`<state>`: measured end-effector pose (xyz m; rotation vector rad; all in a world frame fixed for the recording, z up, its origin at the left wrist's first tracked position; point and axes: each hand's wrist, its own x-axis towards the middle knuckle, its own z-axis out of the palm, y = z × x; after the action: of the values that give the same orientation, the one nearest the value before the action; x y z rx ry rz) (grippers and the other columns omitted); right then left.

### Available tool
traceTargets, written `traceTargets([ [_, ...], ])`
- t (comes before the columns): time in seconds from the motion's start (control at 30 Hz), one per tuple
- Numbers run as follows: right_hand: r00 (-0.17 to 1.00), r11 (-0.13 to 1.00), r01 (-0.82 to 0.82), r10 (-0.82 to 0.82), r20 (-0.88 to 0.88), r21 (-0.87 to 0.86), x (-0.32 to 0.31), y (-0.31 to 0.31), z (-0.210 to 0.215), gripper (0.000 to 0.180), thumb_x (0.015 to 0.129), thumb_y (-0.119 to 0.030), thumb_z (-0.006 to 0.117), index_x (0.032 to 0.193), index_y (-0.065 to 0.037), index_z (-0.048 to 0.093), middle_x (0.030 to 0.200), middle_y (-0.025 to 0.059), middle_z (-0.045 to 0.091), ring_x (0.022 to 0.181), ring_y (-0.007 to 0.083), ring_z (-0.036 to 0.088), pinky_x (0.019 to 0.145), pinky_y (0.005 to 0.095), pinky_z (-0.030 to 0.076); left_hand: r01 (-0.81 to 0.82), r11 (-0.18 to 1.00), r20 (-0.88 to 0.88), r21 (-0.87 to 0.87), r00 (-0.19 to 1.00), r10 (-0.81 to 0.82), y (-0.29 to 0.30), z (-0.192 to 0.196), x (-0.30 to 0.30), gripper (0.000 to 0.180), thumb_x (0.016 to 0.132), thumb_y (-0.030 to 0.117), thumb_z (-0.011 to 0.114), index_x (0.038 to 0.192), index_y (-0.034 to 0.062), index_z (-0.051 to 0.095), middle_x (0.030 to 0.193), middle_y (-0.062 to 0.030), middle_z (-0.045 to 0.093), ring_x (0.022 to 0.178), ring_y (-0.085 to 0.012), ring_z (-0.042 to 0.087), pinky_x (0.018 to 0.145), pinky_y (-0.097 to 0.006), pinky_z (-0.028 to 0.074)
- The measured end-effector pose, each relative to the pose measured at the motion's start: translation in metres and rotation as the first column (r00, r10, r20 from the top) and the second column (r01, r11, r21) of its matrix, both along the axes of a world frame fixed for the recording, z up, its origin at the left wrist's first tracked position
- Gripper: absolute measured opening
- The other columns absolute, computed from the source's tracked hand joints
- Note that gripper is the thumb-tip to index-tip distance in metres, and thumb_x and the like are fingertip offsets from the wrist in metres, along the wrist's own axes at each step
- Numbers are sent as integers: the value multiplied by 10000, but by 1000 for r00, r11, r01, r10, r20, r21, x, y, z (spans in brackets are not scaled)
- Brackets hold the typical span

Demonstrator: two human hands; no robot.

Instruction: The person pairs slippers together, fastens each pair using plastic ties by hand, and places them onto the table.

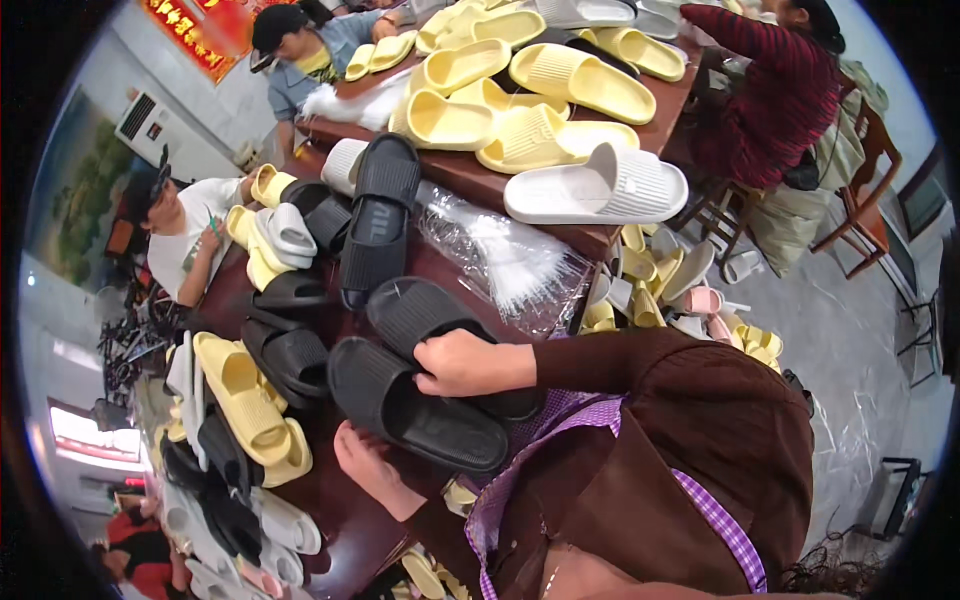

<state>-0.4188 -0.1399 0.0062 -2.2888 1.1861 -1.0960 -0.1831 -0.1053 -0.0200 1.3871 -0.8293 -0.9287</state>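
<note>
Two black slide slippers lie side by side on the dark red-brown table [345,515]. My right hand [465,362], in a brown sleeve, reaches in from the right and grips the farther black slipper [425,312] where it meets the nearer one. Under the near edge of the nearer black slipper [415,408] is my left hand [368,462], its fingers closed against the sole. The soles of both slippers are ribbed.
Clear plastic bags [510,262] lie behind the slippers. Black slippers [378,215], a white slipper [600,185] and many yellow slippers [520,95] cover the far table. Yellow, black and white slippers [240,400] pile at left. Loose slippers [665,290] on the floor. Three other people sit around the table.
</note>
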Motion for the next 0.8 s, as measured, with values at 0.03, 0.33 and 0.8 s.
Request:
traceTargets([
  [0.03, 1000, 1000, 12, -12, -8, -1, -7, -1, 13, 295, 765, -241, 621, 713, 40, 549, 641, 230, 587, 617, 405, 609, 575, 468, 506, -13, 1000, 23, 1, 1000, 13, -4, 2, -1, 251, 957, 224, 496, 1055, 15, 595, 779, -26, 567, 596, -84, 505, 481, -188, 401],
  [0.33, 796, 799, 434, -556, -238, -416, -159, -137, 205, 277, 787, -281, 610, 804, -6, 628, 721, 192, 634, 617, 300, 638, 567, 401, 521, -35, 999, 18, -6, 999, 35, -15, -24, 8, 217, 958, 192, 496, 1033, 13, 593, 741, -15, 555, 589, -76, 503, 478, -191, 410],
  [0.8, 936, 964, 198, -133, -325, 176, -158, -257, 140, 264, 812, -292, 614, 897, -43, 637, 695, 115, 637, 585, 218, 627, 503, 348, 506, -69, 996, -71, -60, 995, 64, -16, -34, 9, 201, 962, 185, 502, 1026, 13, 584, 727, -11, 553, 572, -64, 502, 468, -193, 417],
])
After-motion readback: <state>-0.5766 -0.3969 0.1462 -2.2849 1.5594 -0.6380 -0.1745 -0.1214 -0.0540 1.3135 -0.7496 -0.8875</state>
